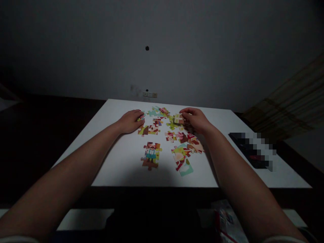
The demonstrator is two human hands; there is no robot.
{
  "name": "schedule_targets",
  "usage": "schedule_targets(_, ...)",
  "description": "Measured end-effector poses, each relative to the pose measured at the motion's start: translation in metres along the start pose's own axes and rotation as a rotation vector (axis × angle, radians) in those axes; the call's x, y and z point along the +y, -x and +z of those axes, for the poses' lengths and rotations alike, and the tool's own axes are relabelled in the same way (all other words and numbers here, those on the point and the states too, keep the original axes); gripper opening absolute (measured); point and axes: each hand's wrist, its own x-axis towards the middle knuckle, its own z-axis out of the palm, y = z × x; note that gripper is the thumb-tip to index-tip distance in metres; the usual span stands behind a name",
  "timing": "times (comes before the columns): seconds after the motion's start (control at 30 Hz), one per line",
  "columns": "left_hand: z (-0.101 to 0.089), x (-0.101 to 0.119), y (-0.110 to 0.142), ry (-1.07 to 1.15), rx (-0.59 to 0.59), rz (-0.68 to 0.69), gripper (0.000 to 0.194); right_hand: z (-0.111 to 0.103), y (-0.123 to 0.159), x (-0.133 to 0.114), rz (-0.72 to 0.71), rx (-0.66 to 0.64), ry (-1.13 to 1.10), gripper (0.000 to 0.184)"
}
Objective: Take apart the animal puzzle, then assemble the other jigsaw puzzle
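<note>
My left hand (131, 122) rests at the left edge of the jigsaw pieces, with thumb and fingers curled around a partly covered puzzle piece (141, 117). My right hand (196, 120) pinches a yellow and brown puzzle piece (179, 118) above other pieces at the right. Just below my left hand lie joined pieces with a brown-and-white picture (149, 129). Nearer to me is a joined section showing a figure in blue overalls (151, 156). More pieces overlap beside and under my right hand, among them a pink one (181, 136); some are hidden by it.
The pieces lie on a white table (121, 172). A dark, partly blurred-out object (246, 148) lies on its right side. Behind stands a grey wall (177, 50) with sockets (150, 95). A patterned curtain (291, 98) hangs at the right. A clear plastic bag (229, 219) is below the front edge.
</note>
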Motion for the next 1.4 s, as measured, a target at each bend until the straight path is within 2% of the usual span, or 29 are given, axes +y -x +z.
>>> schedule_targets(0.23,-0.002,0.004,0.004,0.006,0.003,-0.012,0.057,-0.006,-0.003,0.007,-0.047,0.129,0.361,0.027)
schedule_targets(0.37,-0.001,0.005,0.005,0.025,0.022,0.001,0.057,-0.02,-0.006,0.012,-0.066,0.307,0.744,0.035)
schedule_targets(0.47,-0.001,0.004,0.005,0.027,0.027,0.011,0.058,-0.035,-0.007,0.017,0.005,0.378,0.924,0.049)
schedule_targets(0.67,-0.001,0.003,0.005,0.015,0.011,0.005,0.057,-0.05,-0.006,0.019,0.176,0.309,1.09,0.048)
schedule_targets(0.83,0.0,0.002,0.005,0.015,0.018,0.012,0.056,-0.049,-0.002,0.015,0.341,0.229,1.159,0.03)
schedule_targets(0.9,0.001,0.001,0.005,0.018,0.023,0.005,0.055,-0.046,0.0,0.011,0.336,0.242,1.192,0.029)
schedule_targets(0.97,0.001,0.001,0.004,0.017,0.028,-0.013,0.054,-0.04,0.0,0.005,0.239,0.286,1.193,0.032)
schedule_targets(1.07,0.0,0.001,0.003,0.014,0.067,-0.037,0.052,-0.022,0.004,-0.01,-0.048,0.295,1.071,0.034)
schedule_targets(1.13,-0.002,0.004,0.002,0.025,0.114,-0.036,0.051,-0.004,0.01,-0.023,-0.277,0.196,0.935,0.032)
schedule_targets(1.2,-0.003,0.008,0.0,0.049,0.156,-0.033,0.047,0.018,0.021,-0.039,-0.464,0.044,0.807,0.029)
schedule_targets(1.3,-0.005,0.019,-0.001,0.106,0.212,-0.042,0.041,0.052,0.041,-0.062,-0.638,-0.131,0.668,0.032)
schedule_targets(1.4,-0.004,0.035,0.0,0.181,0.27,-0.048,0.038,0.082,0.059,-0.076,-0.72,-0.234,0.607,0.039)
